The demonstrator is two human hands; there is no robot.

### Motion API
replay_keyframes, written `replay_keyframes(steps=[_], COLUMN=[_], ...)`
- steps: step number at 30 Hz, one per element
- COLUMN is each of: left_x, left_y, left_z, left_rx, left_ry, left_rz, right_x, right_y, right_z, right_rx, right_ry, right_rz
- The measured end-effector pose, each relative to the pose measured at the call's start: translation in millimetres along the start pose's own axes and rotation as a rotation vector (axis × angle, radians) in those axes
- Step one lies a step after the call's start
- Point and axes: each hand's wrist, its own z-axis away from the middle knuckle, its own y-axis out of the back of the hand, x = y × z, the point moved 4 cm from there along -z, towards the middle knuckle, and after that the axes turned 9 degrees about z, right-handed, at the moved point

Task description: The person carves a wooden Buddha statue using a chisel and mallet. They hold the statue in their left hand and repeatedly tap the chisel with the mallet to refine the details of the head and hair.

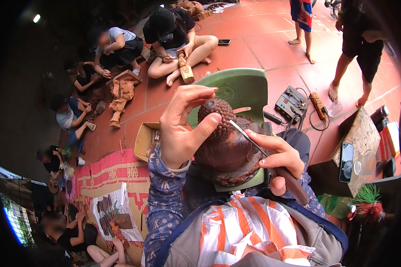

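Step in hand: fine carving on a dark wooden carved head (225,147), by the look of it detail work where the knobbly curled crown meets the smooth part below.
Left hand (182,129): steadies the carving from its left side; thumb pressed flat against the bumpy crown, index finger arched over the top, remaining fingers loosely spread above it.
Right hand (278,162): curled closed around the brown handle of a carving tool (265,153), fingers pinching low on the thin metal shaft.
Tool tip: rests on, or just beside, the lower edge of the crown; actual contact too small to tell.
Carving position: between both hands, touching the left thumb, propped on the person's lap against a green plastic chair (243,89) that stands just beyond it.
Next move, as judged: short controlled strokes, the left hand holding the piece firm and its thumb kept out of the blade's line; a slip would run toward that thumb.
Lap: blue patterned sleeves, and an orange-and-white striped cloth (236,231) below the carving.
Surroundings: a cardboard box (145,140) near the left wrist; a wooden stand (358,147) to the right carrying a dark phone (346,162); other people sit carving on the red tiled floor (272,35), well apart.
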Motion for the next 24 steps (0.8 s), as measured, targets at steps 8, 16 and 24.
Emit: replay_keyframes(steps=[8, 16, 24], left_x=[5.2, -10.9, -12.1], left_y=[5.7, -17.7, -19.7], left_z=[-9.2, 5.8, 7.6], left_rx=[-0.011, -0.035, -0.018], left_ry=[0.007, 0.175, 0.214], left_rz=[-0.206, 0.076, 0.121], right_x=[4.8, 3.6, 12.0], right_y=[-2.8, -13.3, -14.6], right_z=[-3.4, -15.2, -19.5], right_rx=[0.041, -0.196, -0.155], right_ry=[0.039, 0.117, 0.136], right_rz=[-0.047, 0.181, 0.189])
